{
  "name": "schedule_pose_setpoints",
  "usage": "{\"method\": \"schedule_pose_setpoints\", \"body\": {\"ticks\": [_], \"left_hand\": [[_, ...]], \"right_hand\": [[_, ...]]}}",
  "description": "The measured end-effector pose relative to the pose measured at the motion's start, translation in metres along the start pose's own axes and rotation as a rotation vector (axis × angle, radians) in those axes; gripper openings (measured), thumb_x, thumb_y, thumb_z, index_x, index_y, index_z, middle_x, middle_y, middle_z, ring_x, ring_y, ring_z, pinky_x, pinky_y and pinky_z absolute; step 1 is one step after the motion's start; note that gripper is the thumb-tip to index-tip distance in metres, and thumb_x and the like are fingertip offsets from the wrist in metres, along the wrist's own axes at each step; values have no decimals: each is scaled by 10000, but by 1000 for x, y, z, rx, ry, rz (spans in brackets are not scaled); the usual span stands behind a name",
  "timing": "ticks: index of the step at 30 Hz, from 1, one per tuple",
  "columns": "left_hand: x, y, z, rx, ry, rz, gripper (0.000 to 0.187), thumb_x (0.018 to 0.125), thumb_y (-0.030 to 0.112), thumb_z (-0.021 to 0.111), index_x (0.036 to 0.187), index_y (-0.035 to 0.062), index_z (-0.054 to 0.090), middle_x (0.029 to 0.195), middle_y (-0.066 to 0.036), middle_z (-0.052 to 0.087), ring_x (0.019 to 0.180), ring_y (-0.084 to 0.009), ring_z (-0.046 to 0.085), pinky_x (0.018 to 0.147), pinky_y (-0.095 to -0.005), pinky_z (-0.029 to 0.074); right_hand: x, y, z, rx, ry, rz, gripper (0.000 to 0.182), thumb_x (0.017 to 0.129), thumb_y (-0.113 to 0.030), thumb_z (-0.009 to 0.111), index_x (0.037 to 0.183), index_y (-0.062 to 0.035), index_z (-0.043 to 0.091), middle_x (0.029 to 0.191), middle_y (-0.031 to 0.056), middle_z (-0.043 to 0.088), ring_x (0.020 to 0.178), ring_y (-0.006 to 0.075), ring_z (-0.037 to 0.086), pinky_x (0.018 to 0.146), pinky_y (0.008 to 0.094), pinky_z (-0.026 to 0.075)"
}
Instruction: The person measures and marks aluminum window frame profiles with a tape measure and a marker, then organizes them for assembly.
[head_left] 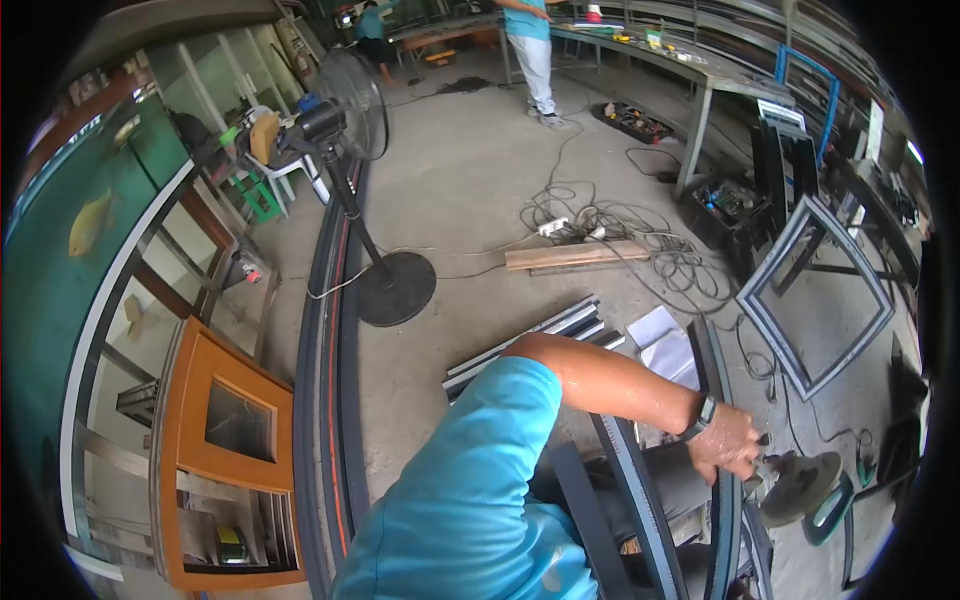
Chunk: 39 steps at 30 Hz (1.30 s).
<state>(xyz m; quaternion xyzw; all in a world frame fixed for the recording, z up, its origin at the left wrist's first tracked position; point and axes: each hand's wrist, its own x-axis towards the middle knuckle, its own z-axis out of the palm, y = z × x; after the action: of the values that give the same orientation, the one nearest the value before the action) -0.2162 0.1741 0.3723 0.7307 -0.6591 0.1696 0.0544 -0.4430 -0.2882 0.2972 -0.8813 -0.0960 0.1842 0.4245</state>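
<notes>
My left arm, in a blue sleeve with a dark wristwatch [701, 416], reaches across to the right. My left hand [727, 445] is closed over the upper part of a long dark metal profile [726, 520], fingers curled down around it. A small black knob [765, 438] shows just past the knuckles. Right beside the hand is a machine with a round grey disc [800, 490] and a green curved part [830, 512]. Other dark profiles [640, 500] lie alongside, nearer my body. My right hand is out of view.
A standing fan [395, 290] is ahead left, beside long profiles [335, 400]. Tangled cables [640, 235] and wood strips [575, 257] lie on the floor. A diamond-turned frame [815, 300] leans right. A person [530, 50] stands by a workbench [680, 65].
</notes>
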Motion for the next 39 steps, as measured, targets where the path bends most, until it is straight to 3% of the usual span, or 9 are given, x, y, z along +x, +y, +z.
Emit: {"method": "schedule_pose_setpoints", "body": {"ticks": [5,6,9,12,16,18,20,23,39], "left_hand": [[-6,18,35,-243,-130,-30,541,895,558,666,1316,221,615,1016,-139,657,945,-385,685,734,-525,553],[-8,26,32,-280,-143,-51,541,915,556,647,1343,228,607,1022,-146,661,956,-395,688,743,-534,558],[2,38,23,-418,-309,-184,528,964,514,593,1411,234,572,1106,-206,686,1042,-438,674,843,-548,548],[11,42,17,-491,-288,-233,521,951,498,618,1390,220,583,1119,-208,705,1043,-430,678,858,-539,542],[17,18,18,-630,-166,-170,502,907,493,691,1305,194,632,1051,-160,738,985,-394,698,821,-510,554],[6,13,8,-735,-146,-227,468,892,465,722,1238,154,666,1045,-167,742,973,-368,709,807,-494,560],[4,10,15,-769,-146,-247,505,908,419,721,1268,75,639,1077,-213,727,997,-398,699,838,-477,552],[13,11,1,-815,-289,-306,476,966,404,671,1298,67,613,1088,-223,715,1030,-407,675,886,-477,518],[31,3,36,-940,-453,-314,520,960,446,694,1244,21,595,1012,-224,730,952,-341,722,857,-423,552]], "right_hand": [[-7,-29,-5,-376,69,-2,699,730,-6,857,1363,-49,566,1312,164,585,1101,268,617,852,396,556],[8,-5,-13,-97,160,-382,572,727,-13,865,1256,-51,653,1192,130,615,1011,240,616,767,371,543],[-1,-171,2,-544,442,-241,537,693,4,899,1187,-38,691,1001,95,617,775,183,573,675,326,514],[-7,-146,42,-164,290,-184,439,752,-59,881,1148,-33,693,1008,115,640,770,194,592,686,353,519],[5,-184,90,-520,14,-245,352,886,-183,787,1171,-17,664,1032,156,667,844,209,622,713,400,526],[9,-144,96,-541,81,-5,474,632,-169,894,1079,-141,739,1011,95,693,967,327,659,783,446,537],[18,-133,88,-626,154,-252,391,694,-193,891,1045,-105,743,916,99,667,778,299,656,699,418,519],[30,-158,73,-459,184,-13,307,741,-299,858,960,-105,768,836,101,656,860,315,634,734,443,514],[38,-129,66,-468,364,1,229,760,-29,797,982,-67,755,892,90,723,833,262,708,704,400,562]]}}
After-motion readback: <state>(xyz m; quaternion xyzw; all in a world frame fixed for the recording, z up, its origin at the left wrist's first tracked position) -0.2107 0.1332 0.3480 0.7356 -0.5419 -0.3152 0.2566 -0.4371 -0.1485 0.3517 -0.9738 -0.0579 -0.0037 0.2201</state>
